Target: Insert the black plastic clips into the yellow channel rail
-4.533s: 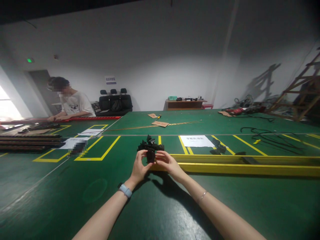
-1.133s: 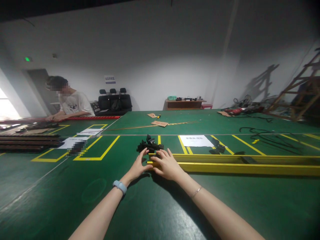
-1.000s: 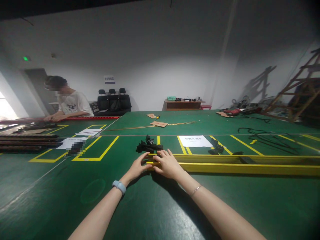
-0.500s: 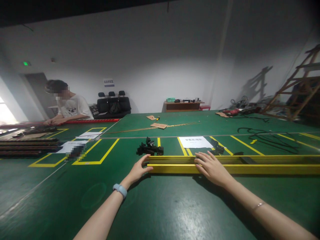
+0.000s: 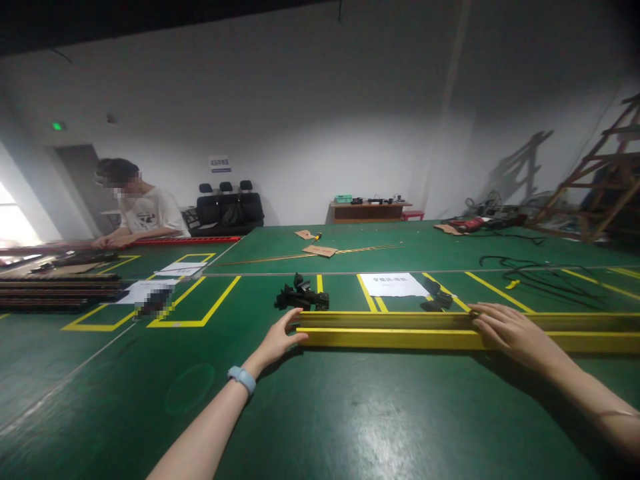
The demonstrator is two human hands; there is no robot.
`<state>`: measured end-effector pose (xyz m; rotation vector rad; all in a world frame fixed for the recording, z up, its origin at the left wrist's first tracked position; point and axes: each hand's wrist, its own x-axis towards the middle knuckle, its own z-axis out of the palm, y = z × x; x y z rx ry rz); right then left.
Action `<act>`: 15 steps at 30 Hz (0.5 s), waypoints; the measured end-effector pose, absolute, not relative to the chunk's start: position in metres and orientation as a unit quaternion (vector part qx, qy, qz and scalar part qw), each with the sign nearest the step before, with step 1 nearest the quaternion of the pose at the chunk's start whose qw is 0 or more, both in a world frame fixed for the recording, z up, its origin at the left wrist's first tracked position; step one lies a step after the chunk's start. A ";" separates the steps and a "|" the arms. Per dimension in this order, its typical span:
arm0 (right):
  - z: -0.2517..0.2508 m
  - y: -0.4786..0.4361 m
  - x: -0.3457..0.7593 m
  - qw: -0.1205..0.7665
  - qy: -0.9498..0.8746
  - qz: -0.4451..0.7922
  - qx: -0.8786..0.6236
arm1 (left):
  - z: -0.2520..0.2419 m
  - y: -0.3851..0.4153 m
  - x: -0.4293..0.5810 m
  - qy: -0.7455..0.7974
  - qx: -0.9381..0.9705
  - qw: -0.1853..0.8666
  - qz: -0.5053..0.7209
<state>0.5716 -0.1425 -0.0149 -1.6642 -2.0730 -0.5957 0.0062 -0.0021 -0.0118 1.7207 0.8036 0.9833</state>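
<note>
Just behind the left end of the yellow rail (image 5: 380,339), a cluster of black parts (image 5: 301,297) is lying mid-frame on the green tabletop (image 5: 370,407). A white sheet (image 5: 393,285) and smaller black pieces (image 5: 437,298) are resting beyond its far side, right of centre, and dark cables (image 5: 550,277) are sprawling farther right. At upper left, a co-worker (image 5: 153,212) is leaning over a red rail (image 5: 200,240). The yellow rail is running from mid-frame to the right edge, its long axis nearly horizontal, one end pointing left. The left hand (image 5: 277,340) is grasping that end between thumb and fingers; the right hand (image 5: 515,333) is covering a stretch farther right, whether gripping I cannot tell.
</note>
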 end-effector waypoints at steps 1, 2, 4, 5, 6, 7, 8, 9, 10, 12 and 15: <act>-0.014 -0.142 0.574 0.204 -0.744 -0.214 -0.599 | -0.012 -0.002 0.006 0.330 0.707 0.479 0.403; -0.012 -0.139 0.573 0.197 -0.745 -0.213 -0.601 | -0.012 -0.003 0.007 0.329 0.708 0.477 0.403; -0.005 -0.131 0.566 0.186 -0.742 -0.211 -0.609 | -0.010 -0.004 0.007 0.329 0.711 0.474 0.402; -0.001 -0.124 0.561 0.186 -0.736 -0.210 -0.616 | -0.009 -0.004 0.007 0.329 0.712 0.473 0.402; 0.004 -0.117 0.554 0.189 -0.726 -0.206 -0.628 | -0.009 -0.005 0.007 0.330 0.713 0.471 0.402; 0.009 -0.109 0.548 0.197 -0.713 -0.198 -0.643 | -0.008 -0.005 0.006 0.330 0.714 0.471 0.400; 0.013 -0.100 0.541 0.205 -0.698 -0.186 -0.660 | -0.008 -0.005 0.006 0.330 0.715 0.470 0.399; 0.017 -0.091 0.534 0.210 -0.683 -0.168 -0.679 | -0.007 -0.005 0.006 0.331 0.715 0.469 0.398; 0.021 -0.082 0.526 0.210 -0.665 -0.144 -0.702 | -0.007 -0.005 0.006 0.332 0.715 0.469 0.398; 0.026 -0.066 0.513 0.206 -0.633 -0.089 -0.741 | -0.007 -0.005 0.006 0.335 0.715 0.467 0.397; 0.028 -0.047 0.495 0.213 -0.591 -0.062 -0.776 | -0.008 -0.005 0.006 0.342 0.719 0.463 0.390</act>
